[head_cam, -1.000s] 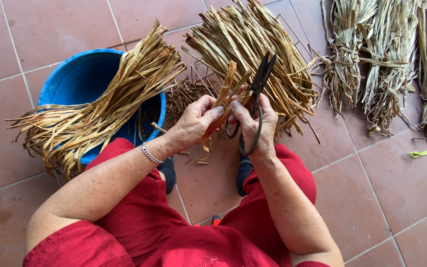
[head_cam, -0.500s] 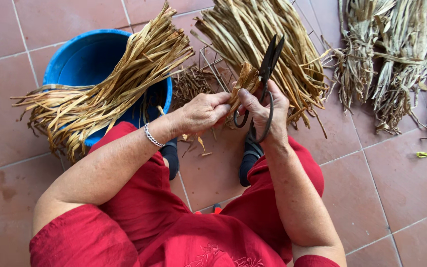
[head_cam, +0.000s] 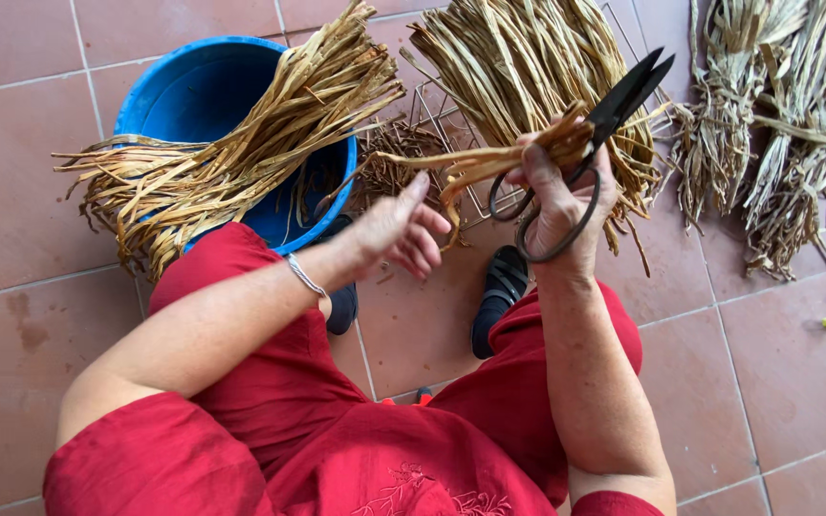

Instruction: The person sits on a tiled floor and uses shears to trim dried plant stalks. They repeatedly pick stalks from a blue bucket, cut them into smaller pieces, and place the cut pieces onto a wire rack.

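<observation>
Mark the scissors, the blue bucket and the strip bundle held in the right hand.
scissors (head_cam: pixel 623 96), head view, on the black blades.
blue bucket (head_cam: pixel 205 88), head view, on the inner wall.
strip bundle (head_cam: pixel 475 161), head view, on the dried strips left of the right hand (head_cam: pixel 566 196).

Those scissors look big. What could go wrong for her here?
The right hand grips both the black scissors and a bunch of dried strips, so the grip might slip. The left hand is open close by, within reach of the blades. The strips draped over the blue bucket could slide off.
</observation>
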Demonstrator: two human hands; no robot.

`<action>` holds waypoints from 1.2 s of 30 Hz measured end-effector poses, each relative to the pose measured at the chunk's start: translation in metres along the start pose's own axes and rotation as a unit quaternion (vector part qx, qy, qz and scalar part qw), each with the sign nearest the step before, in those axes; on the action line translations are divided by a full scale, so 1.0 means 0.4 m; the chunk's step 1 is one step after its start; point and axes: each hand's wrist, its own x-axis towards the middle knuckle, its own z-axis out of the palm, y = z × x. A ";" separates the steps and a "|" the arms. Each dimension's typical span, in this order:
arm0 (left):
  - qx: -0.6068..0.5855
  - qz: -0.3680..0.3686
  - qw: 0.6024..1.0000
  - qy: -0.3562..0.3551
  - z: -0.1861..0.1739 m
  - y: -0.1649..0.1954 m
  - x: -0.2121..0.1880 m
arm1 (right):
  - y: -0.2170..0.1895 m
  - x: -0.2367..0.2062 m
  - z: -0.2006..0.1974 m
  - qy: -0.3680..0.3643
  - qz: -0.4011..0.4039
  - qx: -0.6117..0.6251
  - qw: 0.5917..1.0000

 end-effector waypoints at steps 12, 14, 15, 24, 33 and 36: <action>-0.289 0.255 0.919 0.078 -0.172 0.029 0.103 | 0.012 -0.146 0.000 -0.354 0.166 -0.203 0.898; -0.268 0.266 0.921 0.100 -0.208 0.054 0.110 | 0.011 -0.165 0.017 -0.379 0.213 -0.153 0.887; -0.255 0.265 0.923 0.113 -0.222 0.066 0.112 | 0.006 -0.169 0.023 -0.405 0.178 -0.185 0.877; -0.206 0.313 0.921 0.104 -0.227 0.133 0.106 | 0.009 -0.181 0.050 -0.509 0.179 -0.379 0.752; -0.214 0.347 0.910 0.077 -0.229 0.200 0.050 | 0.136 -0.225 0.007 -0.596 0.093 -0.370 0.706; -0.150 0.364 0.916 0.073 -0.213 0.194 0.038 | 0.140 -0.228 0.010 -0.601 0.069 -0.395 0.692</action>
